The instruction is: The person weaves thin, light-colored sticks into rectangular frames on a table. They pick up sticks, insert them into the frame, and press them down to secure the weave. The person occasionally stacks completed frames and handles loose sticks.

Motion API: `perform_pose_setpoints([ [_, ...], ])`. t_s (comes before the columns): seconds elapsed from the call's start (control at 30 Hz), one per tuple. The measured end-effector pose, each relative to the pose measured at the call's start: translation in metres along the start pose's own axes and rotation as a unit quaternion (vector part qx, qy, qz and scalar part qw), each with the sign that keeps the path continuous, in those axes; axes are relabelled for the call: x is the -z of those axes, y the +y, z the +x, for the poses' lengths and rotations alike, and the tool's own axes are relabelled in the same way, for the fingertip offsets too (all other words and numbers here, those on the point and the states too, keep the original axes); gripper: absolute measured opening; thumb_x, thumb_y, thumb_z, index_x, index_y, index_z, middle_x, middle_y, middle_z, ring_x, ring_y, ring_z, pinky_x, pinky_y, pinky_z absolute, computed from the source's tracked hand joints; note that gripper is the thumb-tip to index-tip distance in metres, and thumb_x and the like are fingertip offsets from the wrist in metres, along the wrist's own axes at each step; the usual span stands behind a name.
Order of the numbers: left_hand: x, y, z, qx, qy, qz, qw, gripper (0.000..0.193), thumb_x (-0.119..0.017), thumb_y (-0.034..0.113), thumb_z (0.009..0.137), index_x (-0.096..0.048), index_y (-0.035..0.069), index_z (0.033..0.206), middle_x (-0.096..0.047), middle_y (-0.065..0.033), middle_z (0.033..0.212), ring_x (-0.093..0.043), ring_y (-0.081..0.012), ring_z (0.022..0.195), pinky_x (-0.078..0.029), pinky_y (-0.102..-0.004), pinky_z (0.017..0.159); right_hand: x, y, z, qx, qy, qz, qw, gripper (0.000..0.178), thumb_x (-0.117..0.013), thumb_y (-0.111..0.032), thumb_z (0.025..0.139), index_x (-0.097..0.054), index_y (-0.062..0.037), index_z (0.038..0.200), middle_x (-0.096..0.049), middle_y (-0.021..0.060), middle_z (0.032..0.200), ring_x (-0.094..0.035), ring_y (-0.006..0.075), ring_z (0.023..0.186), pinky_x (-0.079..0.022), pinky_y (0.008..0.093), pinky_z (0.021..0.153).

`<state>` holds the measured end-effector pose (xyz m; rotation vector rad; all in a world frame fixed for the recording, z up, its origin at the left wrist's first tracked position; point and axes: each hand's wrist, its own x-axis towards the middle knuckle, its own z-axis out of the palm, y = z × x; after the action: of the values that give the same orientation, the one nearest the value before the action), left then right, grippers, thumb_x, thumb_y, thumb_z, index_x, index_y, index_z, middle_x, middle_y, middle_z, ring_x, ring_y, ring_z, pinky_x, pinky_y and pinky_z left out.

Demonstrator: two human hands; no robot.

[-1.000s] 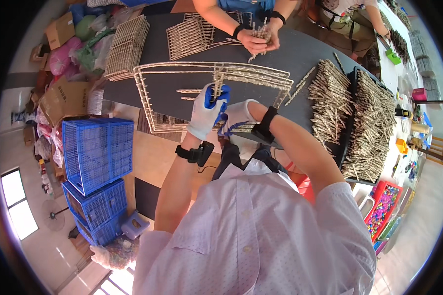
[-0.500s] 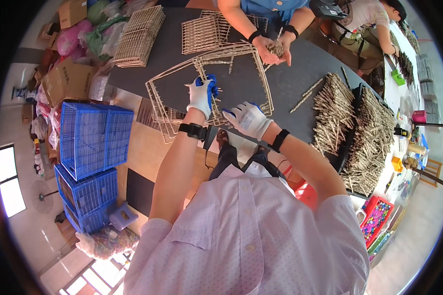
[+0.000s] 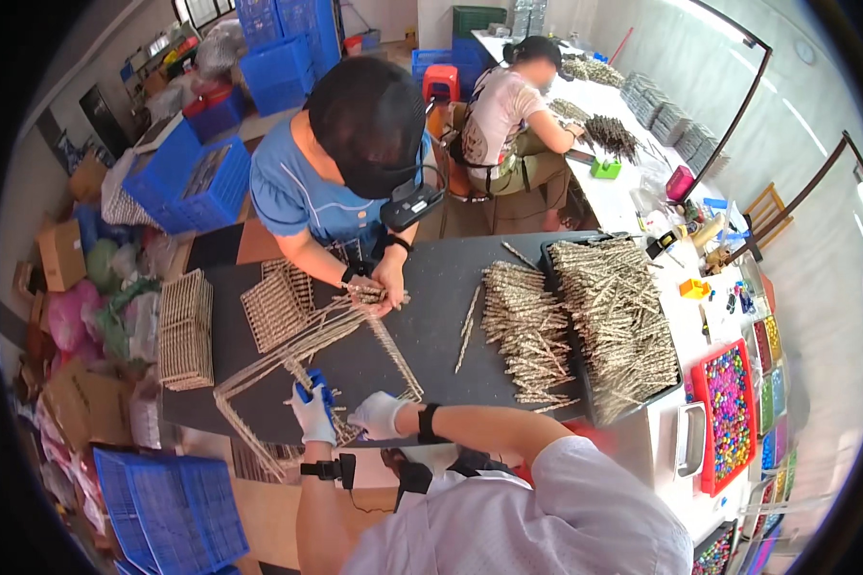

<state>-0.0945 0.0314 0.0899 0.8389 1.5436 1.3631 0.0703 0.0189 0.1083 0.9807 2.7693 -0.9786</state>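
My left hand [image 3: 314, 412], in a white glove with a blue palm, is closed around the bar of a rectangular frame [image 3: 244, 417] made of thin twisted beige strands. The frame is tilted over the near table edge, overlapping other frame bars. My right hand [image 3: 377, 415], also gloved, is just to the right, fingers curled in toward the frame's near side. Whatever its fingertips hold is too small to make out. Across the table, a co-worker's hands [image 3: 384, 286] hold a small bunch of short twisted sticks above the frame's far corner.
Stacked woven racks [image 3: 186, 331] stand at the table's left, with more racks [image 3: 276, 311] nearby. A pile of twisted sticks [image 3: 525, 331] lies beside a full black tray [image 3: 676, 383]. A red tray of colourful beads [image 3: 724, 417] is at right; blue crates [image 3: 168, 513] stand lower left.
The view has tilted up, bringing the co-worker's head and the far room into sight. My left hand stays on the frame; my right hand's fingers look more drawn together.
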Motion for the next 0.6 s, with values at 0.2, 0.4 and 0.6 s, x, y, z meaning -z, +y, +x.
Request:
perform_pose_setpoints([
  [0.2,0.024,-0.023,0.025,0.155,0.01,-0.135,0.979,0.016,-0.06,0.006,0.086,-0.059,0.009,0.102,-0.053,0.0004,0.071,-0.048,-0.0107,0.051,-0.042,-0.0239,0.046,-0.031,0.022,-0.009,0.169,0.232,-0.16,0.945,0.025,-0.063,-0.033,0.079,-0.056,-0.012,0.091,-0.062,0.0079,0.083,-0.063,0.0285,0.081,-0.048,0.0416,0.07],
  [0.4,0.005,-0.008,-0.002,0.072,-0.046,-0.018,0.996,0.028,-0.06,0.012,0.089,-0.056,0.005,0.116,-0.063,-0.007,0.092,-0.063,-0.0174,0.069,-0.055,-0.0327,0.052,0.006,0.019,-0.01,0.097,0.002,0.096,0.991,0.036,-0.062,-0.034,0.078,-0.069,-0.0121,0.107,-0.068,0.0154,0.101,-0.064,0.0337,0.091,-0.05,0.0418,0.082],
  [0.6,-0.014,0.026,-0.001,0.033,0.004,0.004,0.999,0.018,-0.061,0.005,0.087,-0.061,0.003,0.106,-0.063,-0.0039,0.087,-0.057,-0.0114,0.065,-0.05,-0.0272,0.058,-0.014,0.045,-0.005,0.2,0.2,-0.036,0.958,0.035,-0.059,-0.028,0.083,-0.061,-0.0082,0.113,-0.068,0.0154,0.091,-0.065,0.0339,0.087,-0.05,0.0443,0.079],
])
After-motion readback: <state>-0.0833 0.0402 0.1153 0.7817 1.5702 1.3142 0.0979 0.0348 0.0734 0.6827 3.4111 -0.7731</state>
